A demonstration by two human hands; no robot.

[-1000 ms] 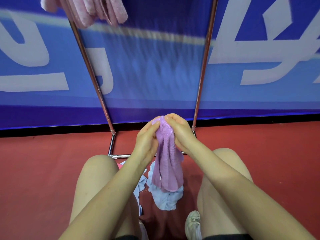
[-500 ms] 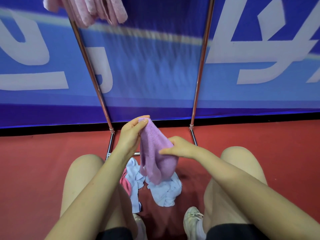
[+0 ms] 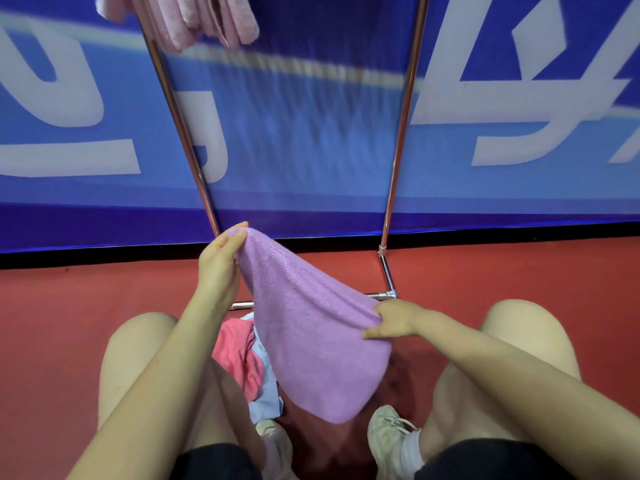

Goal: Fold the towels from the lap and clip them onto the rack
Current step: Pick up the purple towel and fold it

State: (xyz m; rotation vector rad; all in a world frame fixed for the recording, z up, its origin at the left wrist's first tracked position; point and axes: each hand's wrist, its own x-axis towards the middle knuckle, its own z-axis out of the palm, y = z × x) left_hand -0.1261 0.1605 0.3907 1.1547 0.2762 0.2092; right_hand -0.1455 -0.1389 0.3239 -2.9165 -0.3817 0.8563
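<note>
2 hands stretch a purple towel point(image 3: 308, 327) between the knees, in front of the rack point(image 3: 398, 161).

A blue banner point(image 3: 311, 140) with white lettering fills the background above a red floor point(image 3: 52, 323). The rack's 2 metal uprights rise against the banner, joined low by a crossbar, and pink towels point(image 3: 194, 19) hang at its top left. The purple towel is pulled out on a slant, its lower part drooping toward 2 white shoes point(image 3: 388, 434). Under it, against the left thigh, lie a pink towel point(image 3: 235, 355) and a pale blue one point(image 3: 265, 403). The left hand point(image 3: 221, 261) pinches the towel's upper corner between thumb and fingers; the right hand point(image 3: 394, 320) grips its lower right edge, fingers curled into the cloth.
</note>
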